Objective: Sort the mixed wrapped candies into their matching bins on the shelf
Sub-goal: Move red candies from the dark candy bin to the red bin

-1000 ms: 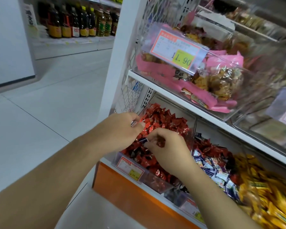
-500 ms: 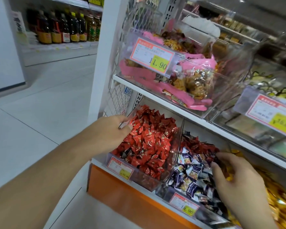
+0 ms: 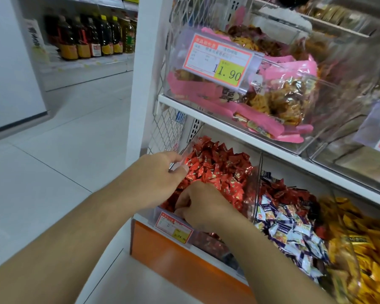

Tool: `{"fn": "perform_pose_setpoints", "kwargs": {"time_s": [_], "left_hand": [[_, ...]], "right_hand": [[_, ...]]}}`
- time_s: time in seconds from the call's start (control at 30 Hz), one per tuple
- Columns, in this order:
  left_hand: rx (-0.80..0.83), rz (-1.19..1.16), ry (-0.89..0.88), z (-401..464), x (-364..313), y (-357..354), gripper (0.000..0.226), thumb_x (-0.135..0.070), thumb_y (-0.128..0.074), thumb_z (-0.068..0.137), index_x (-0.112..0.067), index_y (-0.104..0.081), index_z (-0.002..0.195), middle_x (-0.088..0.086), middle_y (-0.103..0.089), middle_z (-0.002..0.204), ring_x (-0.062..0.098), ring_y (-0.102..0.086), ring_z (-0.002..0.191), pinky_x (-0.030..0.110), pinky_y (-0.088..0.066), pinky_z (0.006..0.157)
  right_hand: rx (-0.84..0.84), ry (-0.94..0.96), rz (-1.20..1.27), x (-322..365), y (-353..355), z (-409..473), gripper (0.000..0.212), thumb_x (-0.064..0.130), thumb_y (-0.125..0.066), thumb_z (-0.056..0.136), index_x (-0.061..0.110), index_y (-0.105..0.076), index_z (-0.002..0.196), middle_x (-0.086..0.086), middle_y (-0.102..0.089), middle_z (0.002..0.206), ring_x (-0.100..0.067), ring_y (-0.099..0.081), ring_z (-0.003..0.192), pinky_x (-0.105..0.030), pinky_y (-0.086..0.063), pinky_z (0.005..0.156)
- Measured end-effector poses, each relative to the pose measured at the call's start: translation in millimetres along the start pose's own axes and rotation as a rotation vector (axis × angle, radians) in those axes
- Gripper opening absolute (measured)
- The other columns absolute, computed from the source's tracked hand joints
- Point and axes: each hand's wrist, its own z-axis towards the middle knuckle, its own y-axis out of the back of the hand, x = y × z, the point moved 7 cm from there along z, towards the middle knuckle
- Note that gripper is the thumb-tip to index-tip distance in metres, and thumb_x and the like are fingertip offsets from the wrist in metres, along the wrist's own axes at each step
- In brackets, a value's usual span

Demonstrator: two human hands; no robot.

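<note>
A clear bin heaped with red wrapped candies [image 3: 217, 170] stands at the left end of the lower shelf. My left hand [image 3: 156, 176] grips that bin's left rim with curled fingers. My right hand [image 3: 204, 205] is at the bin's front, its fingers curled down into the red pile; what they pinch is hidden. Right of it is a bin of blue-and-white candies [image 3: 292, 231] with dark red ones mixed in at the back. A bin of yellow candies [image 3: 364, 251] follows at the far right.
A price tag [image 3: 173, 227] hangs on the red bin's front above the orange shelf base [image 3: 173, 262]. The upper shelf [image 3: 206, 119] carries a clear bin of pink snack packs [image 3: 279, 91]. Oil bottles [image 3: 90, 38] line a far shelf across the tiled floor [image 3: 64, 154].
My right hand left the blue-and-white bin and came back left into the front of the red candy bin. My left hand stayed on the bin's rim.
</note>
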Motion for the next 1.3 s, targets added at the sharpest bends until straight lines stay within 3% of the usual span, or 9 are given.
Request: {"fn": "perform_pose_setpoints", "kwargs": {"time_s": [0.2, 0.43, 0.57, 0.73, 0.77, 0.87, 1.07, 1.17, 1.3], "left_hand": [[0.003, -0.012, 0.006, 0.4, -1.8, -2.0, 0.04, -0.052, -0.046, 0.105, -0.039, -0.054, 0.142, -0.007, -0.073, 0.114, -0.003, -0.054, 0.04, 0.022, -0.044, 0.057], [0.012, 0.036, -0.003, -0.3, -5.2, -2.4, 0.042, -0.053, -0.047, 0.104, -0.041, -0.052, 0.145, -0.007, -0.07, 0.124, 0.009, -0.066, 0.069, 0.022, -0.051, 0.067], [0.02, 0.031, -0.015, -1.2, -6.7, -3.9, 0.049, -0.054, -0.049, 0.103, -0.038, -0.05, 0.149, -0.004, -0.069, 0.131, 0.018, -0.07, 0.103, 0.029, -0.051, 0.088], [0.022, 0.059, -0.008, -3.6, -9.4, -5.7, 0.051, -0.056, -0.05, 0.102, -0.038, -0.048, 0.15, -0.001, -0.068, 0.134, 0.007, -0.065, 0.096, 0.028, -0.047, 0.09], [0.022, 0.063, -0.011, -3.9, -10.5, -5.9, 0.051, -0.056, -0.049, 0.102, -0.038, -0.048, 0.15, 0.0, -0.07, 0.132, 0.005, -0.065, 0.092, 0.028, -0.047, 0.089], [0.015, 0.06, -0.01, -4.5, -12.0, -5.8, 0.049, -0.055, -0.05, 0.102, -0.038, -0.049, 0.148, -0.001, -0.068, 0.134, 0.008, -0.067, 0.095, 0.029, -0.049, 0.088], [-0.017, 0.045, -0.003, -2.0, -8.1, -3.8, 0.044, -0.054, -0.048, 0.103, -0.038, -0.054, 0.144, -0.004, -0.075, 0.113, 0.016, -0.074, 0.088, 0.031, -0.058, 0.084], [-0.018, 0.03, -0.015, -0.4, -5.8, -4.6, 0.044, -0.054, -0.049, 0.103, -0.038, -0.054, 0.144, -0.005, -0.072, 0.122, 0.016, -0.073, 0.097, 0.033, -0.057, 0.086], [-0.017, -0.013, -0.03, 2.0, -3.3, -4.3, 0.043, -0.051, -0.05, 0.103, -0.038, -0.055, 0.143, -0.003, -0.065, 0.137, 0.014, -0.065, 0.11, 0.028, -0.046, 0.088]], "right_hand": [[0.002, 0.006, 0.032, -0.6, -0.8, -0.8, 0.009, 0.017, -0.076, 0.087, 0.021, -0.081, 0.08, 0.007, -0.074, 0.078, -0.005, -0.068, 0.072, -0.022, -0.06, 0.063], [-0.345, 0.016, 0.061, -6.1, 62.0, -61.2, 0.017, 0.033, -0.077, 0.091, 0.029, -0.071, 0.075, 0.017, -0.066, 0.09, 0.001, -0.06, 0.083, -0.015, -0.047, 0.071], [-0.525, -0.033, 0.094, -36.2, 98.5, -124.5, 0.018, 0.037, -0.079, 0.087, 0.034, -0.068, 0.073, 0.025, -0.067, 0.093, 0.01, -0.058, 0.094, -0.01, -0.041, 0.08], [-0.653, -0.247, 0.021, -99.4, 129.5, -184.2, 0.015, 0.04, -0.079, 0.086, 0.034, -0.068, 0.077, 0.027, -0.068, 0.08, 0.004, -0.061, 0.072, -0.022, -0.045, 0.062], [-0.651, -0.293, -0.032, -108.9, 132.0, -190.2, 0.013, 0.041, -0.078, 0.086, 0.035, -0.069, 0.08, 0.025, -0.07, 0.08, 0.0, -0.062, 0.066, -0.023, -0.045, 0.06], [-0.628, -0.334, -0.176, -117.5, 130.2, -195.0, 0.017, 0.036, -0.077, 0.088, 0.033, -0.072, 0.105, 0.011, -0.073, 0.107, -0.011, -0.065, 0.089, -0.022, -0.043, 0.077], [-0.552, 0.016, -0.056, -43.9, 96.8, -142.2, 0.023, 0.022, -0.071, 0.094, 0.033, -0.071, 0.115, 0.025, -0.062, 0.11, 0.011, -0.056, 0.094, 0.003, -0.038, 0.079], [-0.396, 0.171, 0.047, -0.1, 64.5, -90.4, 0.025, 0.02, -0.068, 0.096, 0.033, -0.072, 0.117, 0.02, -0.068, 0.108, 0.002, -0.061, 0.095, -0.009, -0.049, 0.083], [-0.208, 0.262, 0.095, 27.0, 20.1, -27.0, 0.016, 0.013, -0.064, 0.095, 0.026, -0.068, 0.087, 0.013, -0.067, 0.079, -0.002, -0.06, 0.071, -0.02, -0.045, 0.061]]}}
